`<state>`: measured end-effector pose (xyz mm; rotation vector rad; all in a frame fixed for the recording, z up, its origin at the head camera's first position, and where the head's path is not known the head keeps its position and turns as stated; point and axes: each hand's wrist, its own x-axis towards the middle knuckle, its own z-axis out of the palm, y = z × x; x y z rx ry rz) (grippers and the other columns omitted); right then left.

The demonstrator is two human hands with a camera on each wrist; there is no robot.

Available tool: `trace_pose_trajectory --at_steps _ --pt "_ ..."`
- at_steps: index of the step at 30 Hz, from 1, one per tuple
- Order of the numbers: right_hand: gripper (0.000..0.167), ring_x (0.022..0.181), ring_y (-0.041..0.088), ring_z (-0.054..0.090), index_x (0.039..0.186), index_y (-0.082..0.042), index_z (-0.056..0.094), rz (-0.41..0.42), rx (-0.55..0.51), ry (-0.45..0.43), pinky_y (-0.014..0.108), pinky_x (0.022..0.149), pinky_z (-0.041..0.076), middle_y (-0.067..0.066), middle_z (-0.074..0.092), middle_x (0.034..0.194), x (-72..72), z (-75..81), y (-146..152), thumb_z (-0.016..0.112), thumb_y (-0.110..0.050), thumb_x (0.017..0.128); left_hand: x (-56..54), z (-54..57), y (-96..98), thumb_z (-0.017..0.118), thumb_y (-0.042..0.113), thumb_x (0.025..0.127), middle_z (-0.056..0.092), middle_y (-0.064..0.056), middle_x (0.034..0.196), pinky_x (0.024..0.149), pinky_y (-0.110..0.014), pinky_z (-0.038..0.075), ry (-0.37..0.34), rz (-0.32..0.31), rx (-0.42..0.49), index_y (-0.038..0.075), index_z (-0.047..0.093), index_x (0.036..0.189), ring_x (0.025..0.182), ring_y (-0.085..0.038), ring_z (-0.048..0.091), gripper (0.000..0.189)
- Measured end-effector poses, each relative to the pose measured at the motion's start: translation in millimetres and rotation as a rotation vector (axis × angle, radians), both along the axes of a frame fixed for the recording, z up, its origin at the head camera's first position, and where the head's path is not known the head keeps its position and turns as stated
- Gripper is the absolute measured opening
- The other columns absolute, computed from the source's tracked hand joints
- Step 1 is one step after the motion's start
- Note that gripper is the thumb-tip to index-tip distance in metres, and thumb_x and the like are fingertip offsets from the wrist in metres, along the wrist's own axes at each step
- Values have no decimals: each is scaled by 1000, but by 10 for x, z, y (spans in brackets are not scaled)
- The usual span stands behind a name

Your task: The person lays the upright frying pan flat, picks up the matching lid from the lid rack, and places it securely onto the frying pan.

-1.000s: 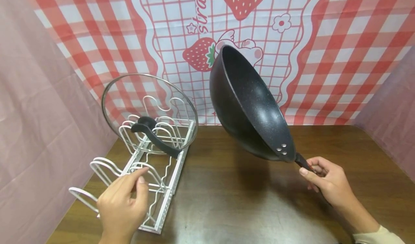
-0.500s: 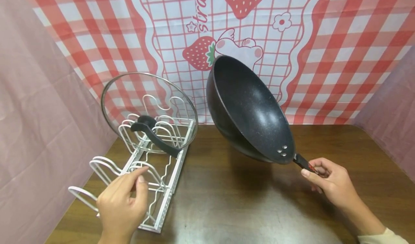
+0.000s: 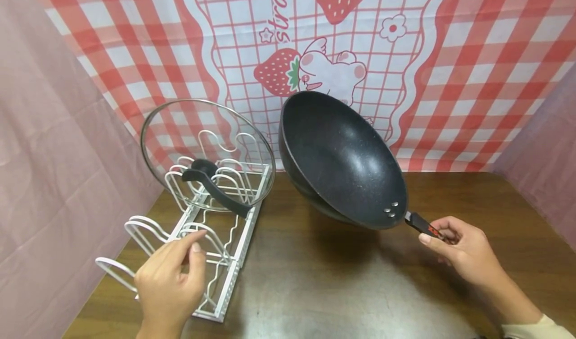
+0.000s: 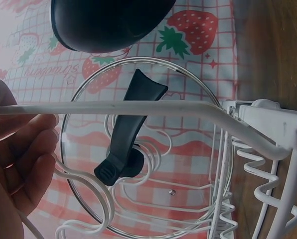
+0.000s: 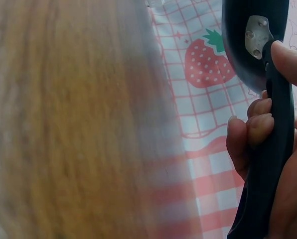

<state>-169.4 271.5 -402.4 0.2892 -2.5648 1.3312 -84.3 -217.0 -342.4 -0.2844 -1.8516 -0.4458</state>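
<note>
A black wok hangs tilted above the table, its dark speckled inside turned toward me. My right hand grips its black handle, fingers wrapped round it in the right wrist view. At the left stands a white wire pan rack with several loop dividers. My left hand holds a front divider of the rack, its fingers curled by the white wire in the left wrist view. A glass lid with a black handle leans upright among the rack's rear dividers.
The brown wooden table reaches back to a red-and-white checked strawberry cloth. Pink fabric hangs along the left side, and more pink fabric along the right.
The wok has come down somewhat and turned so that more of its inside faces me. My right hand has shifted slightly right. My left hand, the rack and the lid stay put.
</note>
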Motion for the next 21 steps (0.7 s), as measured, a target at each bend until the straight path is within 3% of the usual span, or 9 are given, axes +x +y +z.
trace_pose_trajectory --at_steps 7,21 --pt "27 51 17 59 102 -3 63 -26 54 -32 28 46 49 -2 66 69 -21 23 51 79 -19 87 -1 8 4 51 12 84 71 -8 71 49 -37 46 8 -10 7 3 77 88 51 -24 60 28" --pt "37 54 13 56 99 -4 64 -101 196 -63 28 48 44 2 64 70 -38 36 11 80 -36 86 -3 9 1 51 12 84 71 -8 71 49 -36 45 13 -10 4 3 77 88 51 -23 59 28"
